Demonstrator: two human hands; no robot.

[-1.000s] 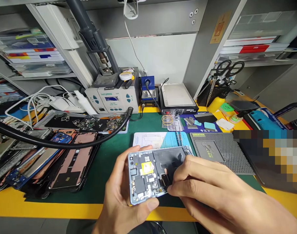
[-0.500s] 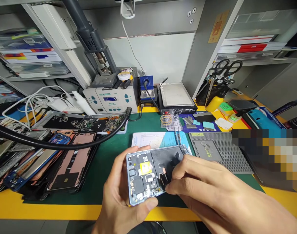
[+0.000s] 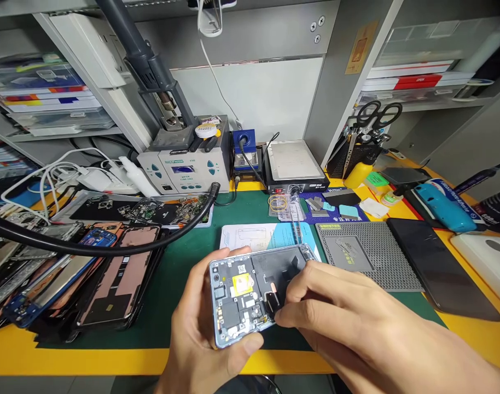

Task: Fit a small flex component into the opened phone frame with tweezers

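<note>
My left hand [image 3: 209, 323] is wrapped round the left end of an opened smartphone [image 3: 227, 313], its thumb on the near edge. The phone is held tilted above the mat, inside facing up, with metal shields, connectors and a yellow sticker [image 3: 242, 284] on its upper part. A dark panel [image 3: 268, 264] covers much of the rest. My right hand [image 3: 324, 301] is closed in a pinch over the phone's right half. Its fingertips touch the inside beside a short, glossy black flex cable [image 3: 272, 304]. What lies between these fingertips is hidden, as is the phone's lower right corner.
Phone frames and screens [image 3: 118, 279] are stacked at left, beneath a thick black hose [image 3: 110, 250]. Behind stand a hot-air station [image 3: 184, 171] and a heating plate [image 3: 294, 161]. Tweezers [image 3: 296, 221] rest beyond the phone. A perforated metal plate [image 3: 381, 257] and dark phone [image 3: 442, 268] lie at right.
The view has shifted slightly, so the surroundings appear a little to the left. Both hands keep the same hold and position on the phone, with no clear movement of its parts.
</note>
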